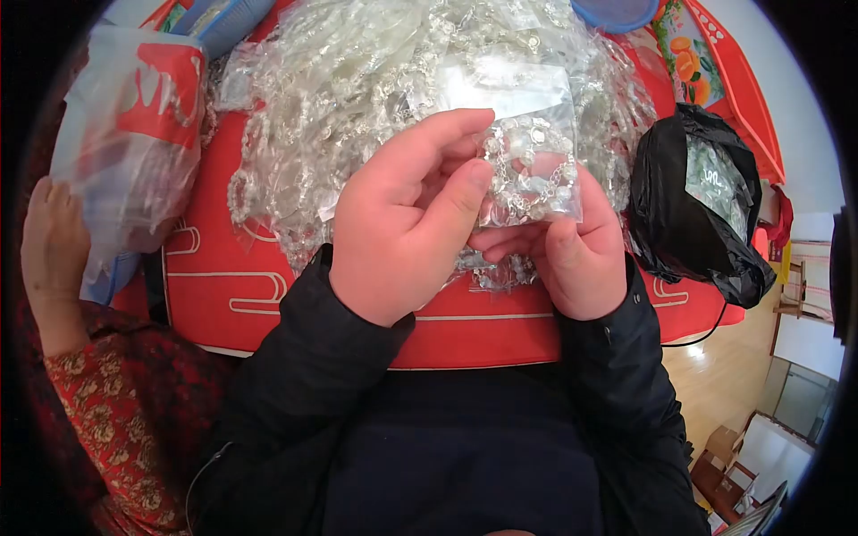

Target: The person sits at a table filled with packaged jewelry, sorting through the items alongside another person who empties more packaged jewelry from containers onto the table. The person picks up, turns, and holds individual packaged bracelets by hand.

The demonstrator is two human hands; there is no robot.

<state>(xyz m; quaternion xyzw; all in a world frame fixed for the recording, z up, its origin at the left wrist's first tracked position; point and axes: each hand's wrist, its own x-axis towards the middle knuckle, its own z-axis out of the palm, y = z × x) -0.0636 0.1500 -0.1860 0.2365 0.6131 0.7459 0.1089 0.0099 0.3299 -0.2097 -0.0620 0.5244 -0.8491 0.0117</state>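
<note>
Just above the near part of a heaped pile [357, 116] of clear packets, one small transparent packet [536, 174] is held up between the person's two hands. Inside it lie pale, beaded pieces with silvery chain links; the plastic shines white near its top. The left hand [407, 219] has its grip closed on the packet's left edge, thumb in front and fingers curled behind. The right hand [576, 259] sits under and behind the lower right part, its fingers showing through the plastic; whether its grip is closed, I cannot tell. Both wrists come out of dark sleeves [326, 344].

The pile spreads over a table [487, 344] with a red covering (white line patterns run across it). To the right stands an open black bag [657, 201] with more clear plastic in its mouth, and beyond it a red rim [746, 89] beside a panel printed with oranges [688, 67]. At the left, another person's hand [55, 246], below it a red, flower-patterned sleeve [121, 438], is at a translucent bag [125, 156] with red print. Blue containers [232, 27] show at the far edge.
</note>
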